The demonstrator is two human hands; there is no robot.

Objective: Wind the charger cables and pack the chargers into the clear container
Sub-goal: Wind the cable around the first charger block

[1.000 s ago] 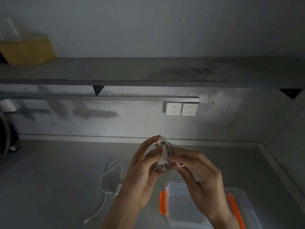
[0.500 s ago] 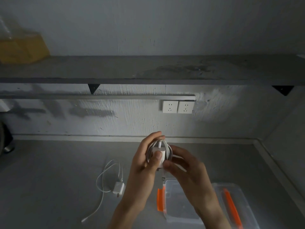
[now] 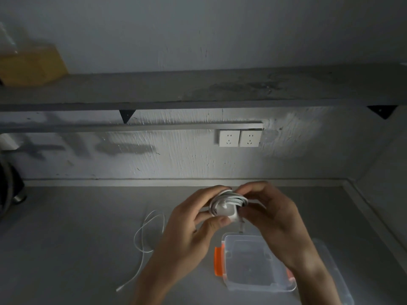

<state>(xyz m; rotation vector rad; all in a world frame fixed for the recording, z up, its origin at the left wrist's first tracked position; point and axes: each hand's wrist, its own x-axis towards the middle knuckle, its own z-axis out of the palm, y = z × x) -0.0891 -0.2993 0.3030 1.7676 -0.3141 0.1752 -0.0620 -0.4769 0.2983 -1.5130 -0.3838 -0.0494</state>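
A white charger [image 3: 226, 208] with its cable wound round it is held up above the grey counter between both hands. My left hand [image 3: 193, 230] grips it from the left, thumb under the plug block. My right hand [image 3: 271, 216] pinches the wound cable from the right; a short cable end hangs down below it. Below the hands the clear container [image 3: 248, 260] with orange latches lies open on the counter. A second charger's loose white cable [image 3: 145, 236] sprawls to the left; its plug block is hidden behind my left hand.
The container's clear lid [image 3: 332, 269] lies to the right of it. Two wall sockets [image 3: 240, 138] sit under a grey shelf [image 3: 198, 89] holding a yellow box [image 3: 30, 64]. A dark object [image 3: 8, 190] stands at the far left. A raised ledge runs along the right.
The wound charger has been turned in my hands, coils now lying more sideways. My right hand has moved up from below to pinch the cable at the right side.
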